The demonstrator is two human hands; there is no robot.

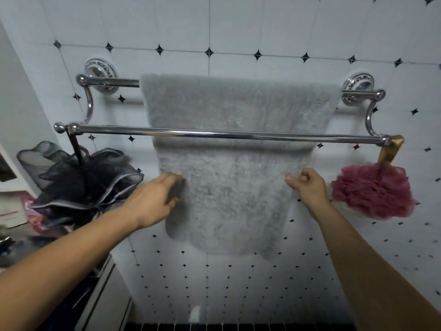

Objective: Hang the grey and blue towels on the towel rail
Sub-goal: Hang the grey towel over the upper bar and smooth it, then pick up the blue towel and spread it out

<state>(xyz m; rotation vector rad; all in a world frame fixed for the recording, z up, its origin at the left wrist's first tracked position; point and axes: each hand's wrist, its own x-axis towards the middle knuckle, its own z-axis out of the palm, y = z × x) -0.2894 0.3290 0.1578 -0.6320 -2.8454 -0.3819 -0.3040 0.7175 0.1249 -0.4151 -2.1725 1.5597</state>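
A fluffy grey towel (229, 177) hangs over the rear bar of a chrome double towel rail (214, 134) on the tiled wall, falling behind the front bar. My left hand (155, 199) grips the towel's left edge, fingers curled round it. My right hand (307, 186) pinches the towel's right edge between thumb and bent fingers. No blue towel is in view.
A black mesh bath sponge (83, 180) hangs from the rail's left end. A dark pink sponge (374, 191) hangs by a gold ribbon from the right end. Cluttered shelves (14, 211) stand at the left. White tiles with black diamonds cover the wall.
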